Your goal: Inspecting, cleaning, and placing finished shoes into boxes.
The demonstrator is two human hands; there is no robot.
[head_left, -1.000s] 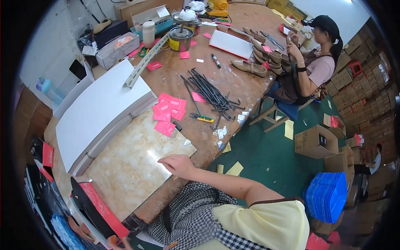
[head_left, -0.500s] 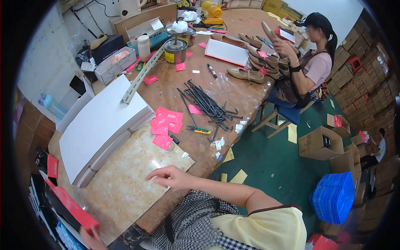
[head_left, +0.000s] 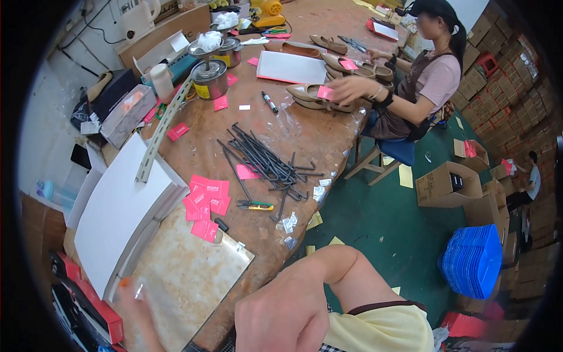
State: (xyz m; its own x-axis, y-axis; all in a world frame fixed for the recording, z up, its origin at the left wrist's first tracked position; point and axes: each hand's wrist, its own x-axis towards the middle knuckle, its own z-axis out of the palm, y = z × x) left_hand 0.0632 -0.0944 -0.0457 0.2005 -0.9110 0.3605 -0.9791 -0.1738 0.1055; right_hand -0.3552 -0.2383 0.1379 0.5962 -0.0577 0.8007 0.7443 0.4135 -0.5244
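My right hand [head_left: 281, 317] is raised close to the camera at the bottom centre, back toward me, with its bent arm over the table's edge; its fingers are hidden. My left hand [head_left: 136, 308] is blurred at the lower left, over a beige marble-patterned slab [head_left: 187, 276]. A small orange and white thing [head_left: 130, 285] shows at its fingertips, and the grip is unclear. Beside the slab lies a stack of white boards [head_left: 120, 211]. Pink tags [head_left: 205, 202] lie just beyond the slab.
Black metal rods [head_left: 264, 164], a yellow-green cutter [head_left: 255, 206] and small sachets [head_left: 290, 224] lie mid-table. A tin can [head_left: 209, 79] stands further back. A seated co-worker [head_left: 428, 76] handles beige shoes [head_left: 311, 94]. Red boxes [head_left: 88, 299], cardboard boxes [head_left: 446, 185] and blue trays [head_left: 475, 261] stand around.
My right hand has lifted off the slab and come up toward the camera. My left hand has risen from the red box at the lower left to over the slab. The view has tilted.
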